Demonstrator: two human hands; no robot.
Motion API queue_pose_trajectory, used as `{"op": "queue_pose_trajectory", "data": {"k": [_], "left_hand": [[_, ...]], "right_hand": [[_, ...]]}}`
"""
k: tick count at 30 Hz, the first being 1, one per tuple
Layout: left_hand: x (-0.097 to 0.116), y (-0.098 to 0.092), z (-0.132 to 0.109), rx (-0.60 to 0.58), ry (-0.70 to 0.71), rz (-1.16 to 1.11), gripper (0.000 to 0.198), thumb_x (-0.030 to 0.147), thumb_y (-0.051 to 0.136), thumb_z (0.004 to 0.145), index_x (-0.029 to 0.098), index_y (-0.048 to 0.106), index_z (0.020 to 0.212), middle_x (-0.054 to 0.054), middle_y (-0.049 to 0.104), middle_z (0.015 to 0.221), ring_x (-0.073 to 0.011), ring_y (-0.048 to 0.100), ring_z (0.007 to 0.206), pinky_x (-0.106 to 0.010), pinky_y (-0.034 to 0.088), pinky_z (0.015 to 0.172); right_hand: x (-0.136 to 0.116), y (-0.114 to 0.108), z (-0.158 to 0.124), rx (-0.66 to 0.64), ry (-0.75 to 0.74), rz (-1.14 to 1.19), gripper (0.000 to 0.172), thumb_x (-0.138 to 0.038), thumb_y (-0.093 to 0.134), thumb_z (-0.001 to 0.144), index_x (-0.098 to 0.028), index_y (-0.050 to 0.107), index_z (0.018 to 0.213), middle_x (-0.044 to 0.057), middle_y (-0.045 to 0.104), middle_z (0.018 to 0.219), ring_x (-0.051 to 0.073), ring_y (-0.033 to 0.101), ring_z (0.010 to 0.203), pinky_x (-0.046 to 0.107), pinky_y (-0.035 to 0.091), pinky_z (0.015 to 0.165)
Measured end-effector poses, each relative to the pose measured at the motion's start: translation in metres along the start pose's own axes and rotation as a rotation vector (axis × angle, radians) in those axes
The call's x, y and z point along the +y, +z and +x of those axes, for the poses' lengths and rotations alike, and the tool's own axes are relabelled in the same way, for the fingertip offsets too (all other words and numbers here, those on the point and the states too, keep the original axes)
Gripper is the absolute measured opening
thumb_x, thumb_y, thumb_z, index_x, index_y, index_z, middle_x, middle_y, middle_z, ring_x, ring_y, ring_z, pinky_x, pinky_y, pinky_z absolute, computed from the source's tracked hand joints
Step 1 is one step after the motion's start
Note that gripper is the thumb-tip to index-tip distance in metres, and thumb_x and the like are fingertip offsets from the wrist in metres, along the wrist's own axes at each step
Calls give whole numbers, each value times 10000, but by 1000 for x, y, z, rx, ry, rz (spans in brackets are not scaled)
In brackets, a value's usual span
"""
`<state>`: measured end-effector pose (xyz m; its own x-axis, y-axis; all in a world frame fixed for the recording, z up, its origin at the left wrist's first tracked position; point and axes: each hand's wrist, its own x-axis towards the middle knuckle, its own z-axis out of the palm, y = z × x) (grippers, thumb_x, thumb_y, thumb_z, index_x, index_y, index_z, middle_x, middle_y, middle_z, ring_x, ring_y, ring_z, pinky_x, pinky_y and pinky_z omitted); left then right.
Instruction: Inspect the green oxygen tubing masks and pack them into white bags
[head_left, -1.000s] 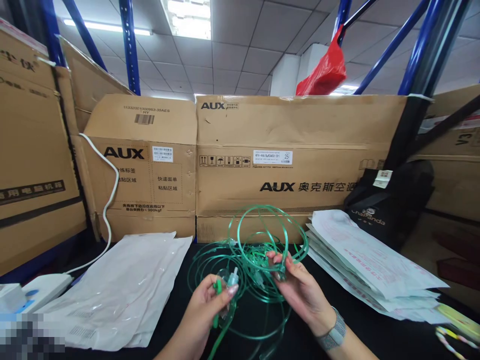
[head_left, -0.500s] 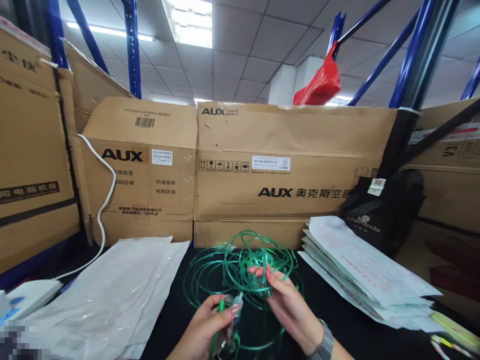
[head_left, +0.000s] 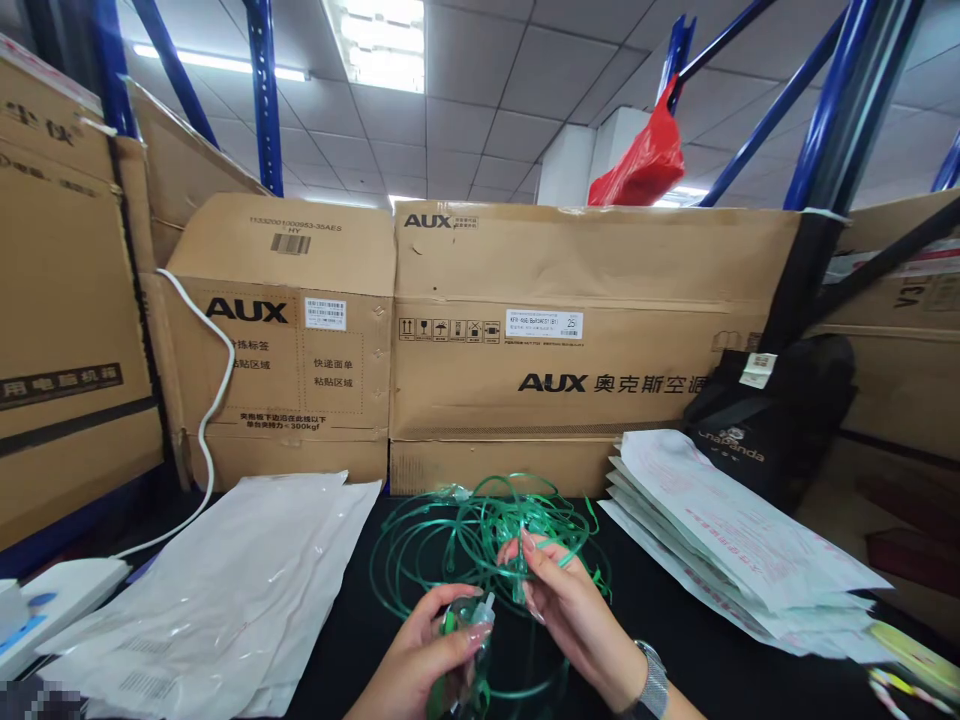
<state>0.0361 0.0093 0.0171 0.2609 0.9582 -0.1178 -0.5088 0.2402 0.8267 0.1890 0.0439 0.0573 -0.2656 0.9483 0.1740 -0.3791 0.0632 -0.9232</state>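
Note:
A loose tangle of thin, see-through green tubing (head_left: 420, 540) lies on the black tabletop in front of me. My left hand (head_left: 439, 650), at the near side of the coils, is closed round a clear plastic piece (head_left: 480, 640) with green parts and a pale nozzle pointing up; its lower part is hidden by the fingers. My right hand (head_left: 559, 585) is at the right of the tangle, with thumb and fingers pinching a section of the green tubing. What the fingertips cover there is hard to see. A watch with a grey mesh band (head_left: 651, 680) is on the right wrist.
White plastic mailer bags (head_left: 225, 570) lie flat on the left, beside a white power strip (head_left: 67, 610) with a cable. To the right is a stack of printed white packets (head_left: 735, 530), and behind it a black bag (head_left: 780, 430). Large cardboard boxes (head_left: 585, 420) wall off the back.
My left hand has shifted slightly right with the plastic piece. The right hand stays at the tubing, its fingers slightly moved, and the upper coils have sunk lower.

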Motion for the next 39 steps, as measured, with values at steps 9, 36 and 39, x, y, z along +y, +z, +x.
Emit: {"op": "queue_pose_trajectory", "data": {"k": [9, 36, 39], "left_hand": [[0, 0, -2, -39, 105, 118, 403, 335, 757, 502, 158, 620, 837, -3, 587, 633, -87, 452, 528, -205, 317, 509], [5, 8, -7, 7, 99, 64, 368, 342, 740, 517, 194, 608, 827, 28, 551, 606, -81, 431, 520, -202, 270, 503], [2, 6, -4, 40, 54, 31, 355, 347, 748, 503, 168, 604, 774, 27, 559, 565, -82, 452, 508, -203, 293, 511]], "right_hand": [[-1, 6, -4, -26, -15, 49, 195, -341, 582, 731, -150, 611, 704, 18, 569, 745, 51, 437, 396, 182, 354, 339], [5, 14, -8, 15, -87, 65, 196, -361, 610, 704, -166, 625, 691, 30, 574, 754, 93, 419, 516, 226, 342, 469], [7, 17, -9, -5, -67, 56, 212, -363, 596, 717, -157, 624, 675, 14, 552, 699, 63, 364, 453, 207, 283, 420]]}}
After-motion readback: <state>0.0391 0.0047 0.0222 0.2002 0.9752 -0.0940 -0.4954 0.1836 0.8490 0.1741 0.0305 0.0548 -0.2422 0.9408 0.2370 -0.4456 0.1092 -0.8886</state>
